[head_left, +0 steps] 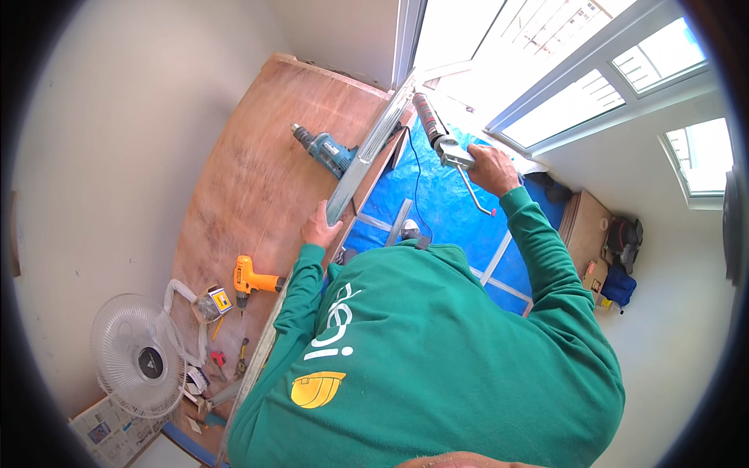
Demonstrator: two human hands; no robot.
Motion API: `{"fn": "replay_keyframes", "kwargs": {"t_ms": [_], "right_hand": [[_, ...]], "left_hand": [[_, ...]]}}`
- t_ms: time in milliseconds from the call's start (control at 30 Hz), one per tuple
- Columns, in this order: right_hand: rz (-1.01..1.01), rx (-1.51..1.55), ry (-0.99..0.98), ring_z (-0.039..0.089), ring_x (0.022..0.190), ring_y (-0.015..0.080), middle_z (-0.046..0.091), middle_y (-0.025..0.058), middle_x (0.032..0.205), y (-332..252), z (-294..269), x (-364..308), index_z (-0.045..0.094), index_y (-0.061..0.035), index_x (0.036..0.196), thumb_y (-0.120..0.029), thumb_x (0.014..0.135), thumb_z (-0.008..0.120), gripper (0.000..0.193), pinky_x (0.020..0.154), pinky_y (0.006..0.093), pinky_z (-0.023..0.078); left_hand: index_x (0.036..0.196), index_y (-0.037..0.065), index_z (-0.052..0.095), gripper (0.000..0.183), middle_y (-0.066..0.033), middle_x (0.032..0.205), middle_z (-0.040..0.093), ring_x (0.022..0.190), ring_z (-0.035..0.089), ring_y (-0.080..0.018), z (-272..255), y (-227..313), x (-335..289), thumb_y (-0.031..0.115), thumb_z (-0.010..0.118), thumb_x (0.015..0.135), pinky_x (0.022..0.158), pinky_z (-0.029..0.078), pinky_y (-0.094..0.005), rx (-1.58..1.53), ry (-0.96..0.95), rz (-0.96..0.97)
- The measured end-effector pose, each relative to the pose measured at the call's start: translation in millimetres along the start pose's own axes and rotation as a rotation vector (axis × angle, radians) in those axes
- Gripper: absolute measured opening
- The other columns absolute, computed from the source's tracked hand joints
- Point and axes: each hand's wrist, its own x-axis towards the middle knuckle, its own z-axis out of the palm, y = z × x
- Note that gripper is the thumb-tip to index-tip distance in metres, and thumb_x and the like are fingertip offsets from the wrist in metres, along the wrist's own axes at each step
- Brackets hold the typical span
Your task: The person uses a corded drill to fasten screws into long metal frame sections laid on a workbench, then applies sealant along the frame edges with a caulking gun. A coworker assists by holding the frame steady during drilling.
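Note:
My left hand (320, 228) grips the near end of a long grey metal channel (370, 148), its fingers wrapped round the edge. The channel slants away from me, over the edge of a wooden platform. My right hand (494, 169) is closed round the handle of a caulking gun (438, 134) loaded with a cartridge. The gun points away, with its nozzle end close to the channel's far end; glare blurs whether they touch. Its bent rod (474, 193) sticks back toward me. Just left of the channel lies a teal power drill (330, 154).
On the reddish wooden platform (234, 179) lie an orange cordless drill (253, 278), a clear tub (209, 304) and small hand tools. A fan (140, 355) stands at the near left. Blue sheeting (437, 183) with metal strips covers the floor. Bags (624, 243) sit at the right.

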Motion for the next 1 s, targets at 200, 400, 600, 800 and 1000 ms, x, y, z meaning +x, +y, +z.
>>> {"fn": "replay_keyframes", "kwargs": {"t_ms": [200, 400, 600, 800, 1000], "right_hand": [[0.021, 0.034, 0.077, 0.078, 0.093, 0.0453, 0.079, 0.0230, 0.096, 17, 5, 12, 0.074, -0.0051, 0.100, -0.013, 0.089, 0.072, 0.013, 0.086, 0.0568, 0.060], [0.005, 0.036, 0.089, 0.077, 0.091, 0.0466, 0.078, 0.0226, 0.096, 23, 8, 18, 0.073, -0.0041, 0.099, -0.015, 0.091, 0.074, 0.014, 0.084, 0.0568, 0.060], [-0.026, 0.093, 0.030, 0.076, 0.090, 0.0462, 0.077, 0.0199, 0.095, -8, -1, -23, 0.071, -0.0053, 0.098, -0.014, 0.089, 0.075, 0.013, 0.081, 0.0577, 0.059], [-0.072, 0.105, -0.035, 0.076, 0.092, 0.0423, 0.077, 0.0157, 0.095, -23, 5, -41, 0.072, -0.0074, 0.099, -0.012, 0.085, 0.075, 0.015, 0.081, 0.0556, 0.057], [-0.063, 0.111, -0.064, 0.075, 0.091, 0.0412, 0.076, 0.0146, 0.094, -28, 5, -52, 0.071, -0.0078, 0.100, -0.012, 0.086, 0.076, 0.016, 0.080, 0.0553, 0.055]], "left_hand": [[0.162, 0.018, 0.052, 0.091, -0.0257, 0.132, 0.079, 0.116, 0.077, -0.0491, 1, 4, 0, 0.048, 0.089, 0.085, 0.096, 0.061, -0.0614, 0.008, 0.002, -0.019], [0.163, 0.018, 0.053, 0.091, -0.0240, 0.134, 0.079, 0.116, 0.077, -0.0492, 1, 3, -1, 0.048, 0.089, 0.085, 0.097, 0.061, -0.0611, -0.003, -0.015, -0.043], [0.163, 0.021, 0.053, 0.092, -0.0239, 0.134, 0.079, 0.116, 0.076, -0.0504, 9, -5, -3, 0.052, 0.089, 0.085, 0.097, 0.061, -0.0608, -0.027, 0.031, -0.033], [0.164, 0.020, 0.051, 0.092, -0.0233, 0.134, 0.079, 0.116, 0.077, -0.0492, 4, 0, -1, 0.050, 0.089, 0.086, 0.098, 0.061, -0.0604, -0.001, 0.007, -0.021], [0.163, 0.019, 0.051, 0.090, -0.0225, 0.132, 0.080, 0.115, 0.077, -0.0491, -1, 6, -1, 0.045, 0.090, 0.086, 0.097, 0.062, -0.0610, 0.009, -0.020, -0.034]]}}
